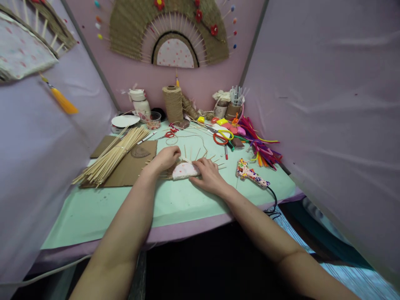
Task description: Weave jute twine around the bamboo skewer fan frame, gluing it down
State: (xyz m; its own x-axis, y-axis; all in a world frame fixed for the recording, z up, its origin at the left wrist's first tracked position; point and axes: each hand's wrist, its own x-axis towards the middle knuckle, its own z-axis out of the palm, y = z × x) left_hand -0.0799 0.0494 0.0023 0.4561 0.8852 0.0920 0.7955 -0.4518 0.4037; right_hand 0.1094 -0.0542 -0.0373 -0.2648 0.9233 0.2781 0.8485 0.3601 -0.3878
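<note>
A small half-round fan base (184, 171) covered in white cloth with pink spots lies on the table, with thin wooden sticks fanning out from its curved side. My right hand (208, 174) grips its right end, thumb along the straight edge and fingers over the curve. At the upper left of the curve, my left hand (167, 158) is closed in a pinch. Near those fingertips a pale strip runs along the curved edge; whether they hold it cannot be made out. Part of the brown burlap-like border shows beside my left wrist.
A bundle of sticks (117, 154) lies on cardboard (146, 166) to the left. On the right are a patterned glue gun (251, 173), scissors (221, 137) and bright pipe cleaners (259, 143). A twine spool (173, 104) stands behind. A large fan (128, 37) hangs on the back wall.
</note>
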